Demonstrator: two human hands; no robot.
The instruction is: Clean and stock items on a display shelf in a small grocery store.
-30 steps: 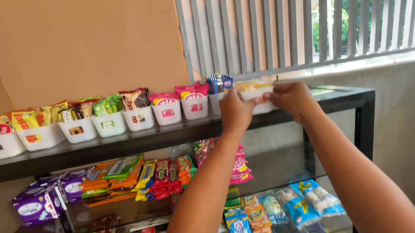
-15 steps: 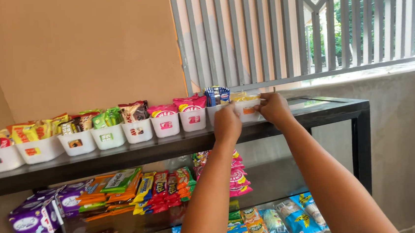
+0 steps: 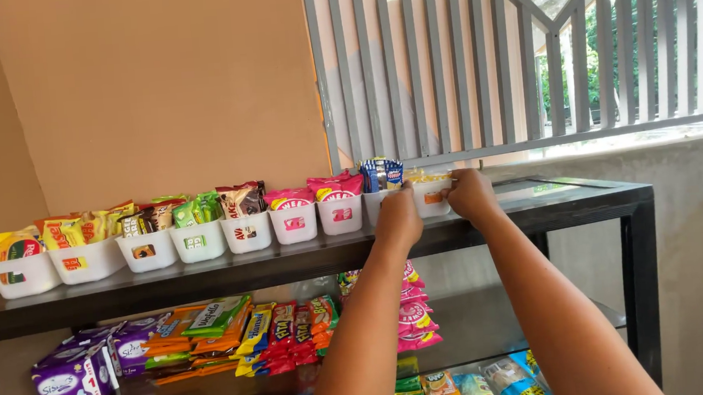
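Note:
A small white bin [image 3: 432, 196] with yellow packets in it stands at the right end of a row of white bins on the black glass-topped shelf [image 3: 586, 197]. My left hand [image 3: 400, 216] grips the bin's left side. My right hand [image 3: 468, 194] grips its right side. Just behind my left hand another white bin [image 3: 377, 198] holds blue-and-white packets. The rest of the row, each bin filled with coloured snack packets, runs leftward along the shelf top.
Lower glass shelves hold purple boxes [image 3: 73, 374], orange, green and red snack packs [image 3: 245, 335] and pink bags [image 3: 415, 318]. Blue packets [image 3: 508, 381] lie at the bottom. A grey slatted window grille [image 3: 524, 50] rises behind; an orange wall [image 3: 159, 87] is at left.
Both hands, holding the small white bin, have moved it lower and back onto the shelf top at the row's right end. The camera view has shifted left and up.

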